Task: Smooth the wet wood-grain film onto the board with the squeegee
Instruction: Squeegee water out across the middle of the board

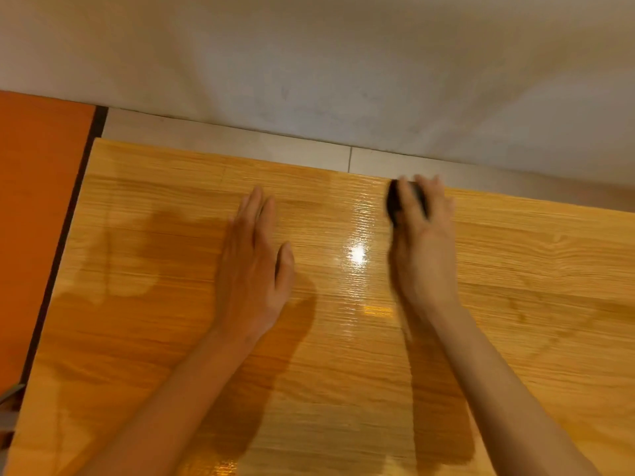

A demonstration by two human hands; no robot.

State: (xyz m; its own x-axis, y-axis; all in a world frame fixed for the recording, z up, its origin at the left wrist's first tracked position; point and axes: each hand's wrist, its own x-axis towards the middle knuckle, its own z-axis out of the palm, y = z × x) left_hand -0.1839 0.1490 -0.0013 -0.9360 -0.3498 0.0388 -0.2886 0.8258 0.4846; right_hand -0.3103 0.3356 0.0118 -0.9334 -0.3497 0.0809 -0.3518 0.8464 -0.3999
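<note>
Left hand (252, 266) flat, fingers straight, pinning film (343, 338) on board. Right hand (424, 235) gripping squeegee (395, 201) near far edge. Risk: uneven pressure trapping bubbles; film sliding, creasing if left lifts.

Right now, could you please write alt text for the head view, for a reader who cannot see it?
A person's right hand grips a dark squeegee near the far edge of the glossy wood-grain film, while the left hand lies flat on the film. An orange panel sits at left, a pale wall beyond.
</note>
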